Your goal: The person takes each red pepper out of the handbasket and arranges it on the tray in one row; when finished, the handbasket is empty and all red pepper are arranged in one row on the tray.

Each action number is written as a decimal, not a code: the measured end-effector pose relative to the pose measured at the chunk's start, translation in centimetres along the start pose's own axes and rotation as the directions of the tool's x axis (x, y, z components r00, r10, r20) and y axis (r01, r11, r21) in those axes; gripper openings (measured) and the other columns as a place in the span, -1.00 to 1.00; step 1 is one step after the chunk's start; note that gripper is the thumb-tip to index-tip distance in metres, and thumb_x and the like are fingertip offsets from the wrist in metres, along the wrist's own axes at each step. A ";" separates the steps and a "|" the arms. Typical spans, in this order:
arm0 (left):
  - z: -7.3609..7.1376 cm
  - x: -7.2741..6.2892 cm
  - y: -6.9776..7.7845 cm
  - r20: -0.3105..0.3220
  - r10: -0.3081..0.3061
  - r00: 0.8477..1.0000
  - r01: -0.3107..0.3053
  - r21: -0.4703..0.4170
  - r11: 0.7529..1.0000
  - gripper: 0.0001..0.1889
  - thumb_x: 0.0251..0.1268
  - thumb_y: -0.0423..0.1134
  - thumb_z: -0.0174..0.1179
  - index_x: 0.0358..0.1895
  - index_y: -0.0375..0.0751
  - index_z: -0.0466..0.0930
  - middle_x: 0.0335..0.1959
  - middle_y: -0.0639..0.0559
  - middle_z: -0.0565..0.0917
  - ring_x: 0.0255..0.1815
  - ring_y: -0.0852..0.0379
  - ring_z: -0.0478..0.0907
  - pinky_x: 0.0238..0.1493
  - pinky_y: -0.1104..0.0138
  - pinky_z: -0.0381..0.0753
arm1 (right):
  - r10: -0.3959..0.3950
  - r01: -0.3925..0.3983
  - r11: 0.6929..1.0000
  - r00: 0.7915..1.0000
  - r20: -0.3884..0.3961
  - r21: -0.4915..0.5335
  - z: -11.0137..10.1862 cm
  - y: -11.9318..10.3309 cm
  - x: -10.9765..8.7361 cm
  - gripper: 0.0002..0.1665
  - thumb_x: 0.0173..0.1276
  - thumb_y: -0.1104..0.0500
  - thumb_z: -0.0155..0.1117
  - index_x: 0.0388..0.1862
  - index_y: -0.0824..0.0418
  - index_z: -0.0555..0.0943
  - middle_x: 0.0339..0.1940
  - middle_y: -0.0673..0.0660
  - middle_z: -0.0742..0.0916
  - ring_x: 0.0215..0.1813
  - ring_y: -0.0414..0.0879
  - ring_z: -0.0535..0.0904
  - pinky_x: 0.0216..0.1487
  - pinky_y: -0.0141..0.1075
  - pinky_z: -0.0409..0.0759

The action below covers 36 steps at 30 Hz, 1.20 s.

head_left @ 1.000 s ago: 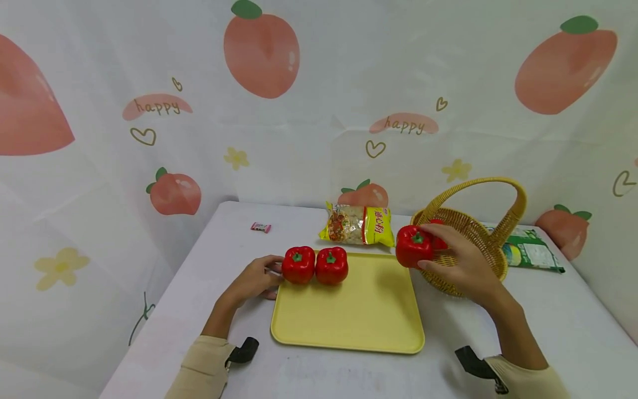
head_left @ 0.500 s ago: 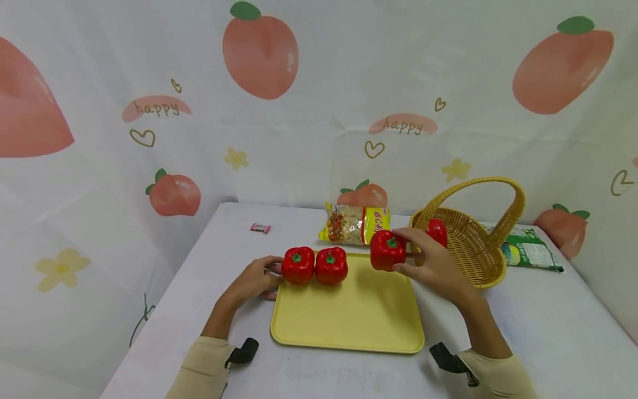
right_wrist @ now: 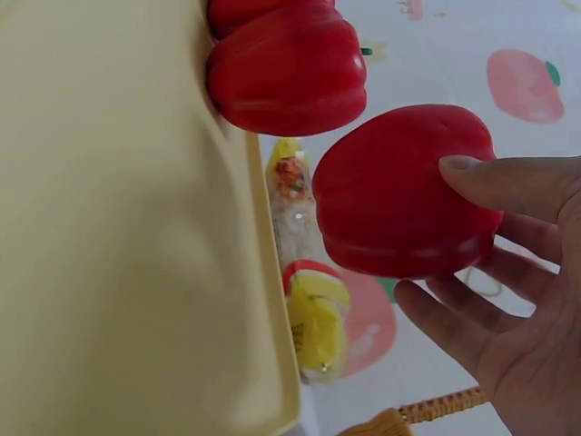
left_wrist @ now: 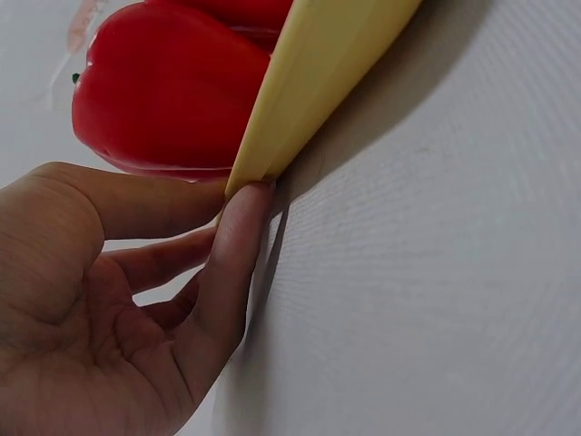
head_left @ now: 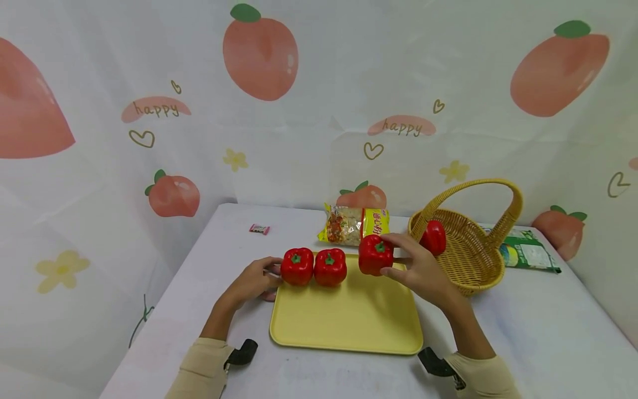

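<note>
My right hand (head_left: 423, 272) holds a red bell pepper (head_left: 375, 256) with a green stem, thumb on one side and fingers on the other. It hangs over the back right of the yellow tray (head_left: 344, 321); in the right wrist view this pepper (right_wrist: 404, 195) is above the tray's level. Two more bell peppers, the left one (head_left: 297, 266) and the right one (head_left: 330, 267), stand side by side at the tray's back left. My left hand (head_left: 254, 280) pinches the tray's left edge between thumb and finger, as the left wrist view shows beside the nearest pepper (left_wrist: 168, 91).
A wicker basket (head_left: 468, 271) with a tall handle stands right of the tray, another red bell pepper (head_left: 435, 238) inside it. Behind the tray lies a yellow food packet (head_left: 354, 226). A green packet (head_left: 530, 250) lies beyond the basket, and a small pink-wrapped sweet (head_left: 260, 229) at the back left.
My right hand has carried the bell pepper left from beside the basket to over the tray, closer to the two standing peppers. My left hand keeps its place at the tray's edge.
</note>
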<state>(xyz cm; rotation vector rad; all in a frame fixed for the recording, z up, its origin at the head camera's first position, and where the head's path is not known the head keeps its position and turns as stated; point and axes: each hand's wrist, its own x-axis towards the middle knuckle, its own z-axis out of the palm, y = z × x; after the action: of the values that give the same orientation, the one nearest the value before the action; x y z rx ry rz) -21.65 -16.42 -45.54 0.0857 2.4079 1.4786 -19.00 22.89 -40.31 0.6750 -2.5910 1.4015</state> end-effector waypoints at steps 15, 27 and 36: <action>0.0 0.0 0.0 0.014 0.012 1.000 -0.011 -0.010 1.000 -0.39 0.33 -0.33 0.31 0.46 -0.26 0.49 0.15 -0.17 0.63 -0.04 0.00 0.68 -0.23 0.20 0.85 | 0.039 -0.040 0.999 0.999 0.026 0.033 0.7 0.7 -0.2 -0.22 0.30 0.23 0.59 0.48 0.15 0.52 0.43 0.20 0.62 0.40 0.20 0.57 0.21 0.07 0.75; -0.1 -0.1 0.0 0.016 0.007 1.000 -0.007 -0.010 1.000 -0.38 0.31 -0.34 0.32 0.46 -0.27 0.48 0.14 -0.17 0.63 -0.05 -0.01 0.67 -0.22 0.20 0.85 | 0.066 -0.070 0.995 0.996 0.060 0.072 2.0 1.3 0.1 -0.22 0.29 0.28 0.58 0.48 0.20 0.52 0.46 0.27 0.57 0.42 0.27 0.55 0.21 0.19 0.72; -0.1 0.1 0.0 0.022 0.007 1.000 -0.007 -0.011 1.000 -0.39 0.32 -0.34 0.32 0.45 -0.27 0.49 0.15 -0.18 0.63 -0.05 -0.02 0.67 -0.22 0.20 0.85 | 0.069 -0.074 0.996 0.995 0.071 0.056 2.4 1.5 0.2 -0.21 0.28 0.31 0.58 0.48 0.24 0.52 0.48 0.31 0.55 0.44 0.31 0.51 0.11 -0.04 0.80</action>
<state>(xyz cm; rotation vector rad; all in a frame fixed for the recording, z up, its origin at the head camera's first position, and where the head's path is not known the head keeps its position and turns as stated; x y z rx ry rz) -21.80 -16.50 -45.47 0.1073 2.3849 1.4857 -19.56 21.58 -42.78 0.6561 -2.6617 1.5063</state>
